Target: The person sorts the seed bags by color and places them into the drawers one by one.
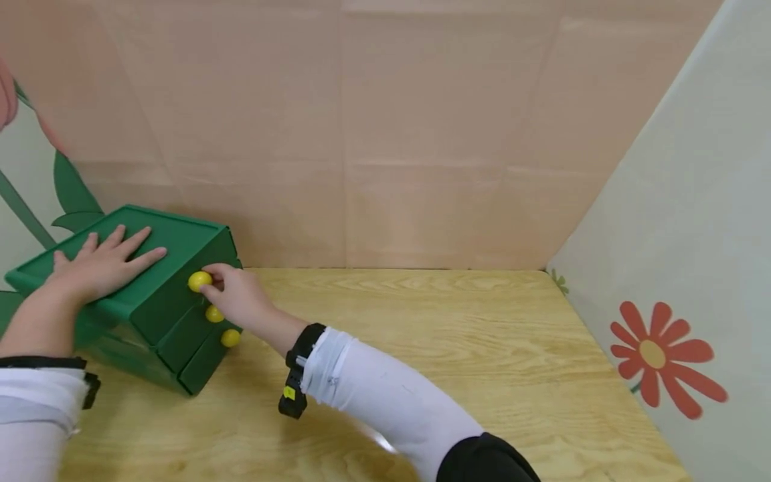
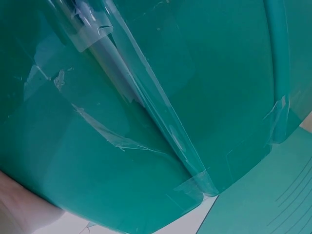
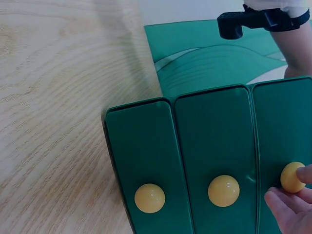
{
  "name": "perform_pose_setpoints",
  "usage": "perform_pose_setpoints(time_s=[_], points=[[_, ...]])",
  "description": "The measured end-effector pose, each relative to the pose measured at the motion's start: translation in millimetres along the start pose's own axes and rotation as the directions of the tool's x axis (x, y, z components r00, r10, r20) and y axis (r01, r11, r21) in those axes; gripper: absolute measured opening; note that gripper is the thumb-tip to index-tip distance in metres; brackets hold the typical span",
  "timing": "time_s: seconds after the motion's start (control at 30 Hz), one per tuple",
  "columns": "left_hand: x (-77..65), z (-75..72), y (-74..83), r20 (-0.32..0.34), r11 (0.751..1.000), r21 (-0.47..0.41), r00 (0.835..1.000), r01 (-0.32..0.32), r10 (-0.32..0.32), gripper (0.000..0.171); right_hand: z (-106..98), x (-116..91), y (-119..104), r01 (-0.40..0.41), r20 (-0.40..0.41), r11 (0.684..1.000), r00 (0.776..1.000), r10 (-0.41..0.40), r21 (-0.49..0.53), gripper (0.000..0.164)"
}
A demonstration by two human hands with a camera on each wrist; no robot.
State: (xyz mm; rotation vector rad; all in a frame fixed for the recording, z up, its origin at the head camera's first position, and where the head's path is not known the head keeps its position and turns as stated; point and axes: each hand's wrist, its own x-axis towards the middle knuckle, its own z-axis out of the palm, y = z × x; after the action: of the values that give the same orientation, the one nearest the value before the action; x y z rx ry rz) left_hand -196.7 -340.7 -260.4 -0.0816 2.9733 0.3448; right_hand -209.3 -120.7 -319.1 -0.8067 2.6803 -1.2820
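Note:
A green drawer box (image 1: 175, 234) with three stacked drawers stands at the left of the table, its front turned to the right. Each drawer has a round yellow knob. My left hand (image 1: 105, 266) lies flat on the box's top with its fingers spread. At the top drawer's knob (image 1: 200, 281), my right hand (image 1: 241, 298) pinches between thumb and fingers. Below it are the middle knob (image 1: 214, 314) and the bottom knob (image 1: 230, 338). In the right wrist view all three drawers are pushed in, and the held knob (image 3: 292, 177) is at the right edge.
The box stands on a wood-grain table (image 1: 482, 348). Behind it rises a pinkish-beige backdrop (image 1: 421, 134). A pale panel with a red flower (image 1: 653, 355) borders the right side, and green printed leaves (image 1: 75, 191) show at the left.

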Motion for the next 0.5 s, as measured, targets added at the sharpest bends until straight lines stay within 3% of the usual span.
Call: perform_pose_setpoints(time_s=[0.17,0.3,0.5], points=[[-1.1,-0.1,-1.7,-0.007,1.000,-0.004,1.000,0.013,-0.013,0.093,0.1,3.8,2.9,0.042,0.040,0.999,0.998,-0.041,-0.020,0.037],[1.2,-2.9,0.5,-0.016,1.000,0.000,1.000,-0.014,0.014,0.092,-12.2,10.8,19.2,0.087,0.100,0.996,0.992,-0.083,-0.036,0.042],[5.0,-6.1,2.3,-0.018,0.999,-0.001,0.999,-0.050,0.050,0.090,-47.7,15.0,56.9,0.020,0.085,0.999,0.996,-0.017,-0.026,0.051]])
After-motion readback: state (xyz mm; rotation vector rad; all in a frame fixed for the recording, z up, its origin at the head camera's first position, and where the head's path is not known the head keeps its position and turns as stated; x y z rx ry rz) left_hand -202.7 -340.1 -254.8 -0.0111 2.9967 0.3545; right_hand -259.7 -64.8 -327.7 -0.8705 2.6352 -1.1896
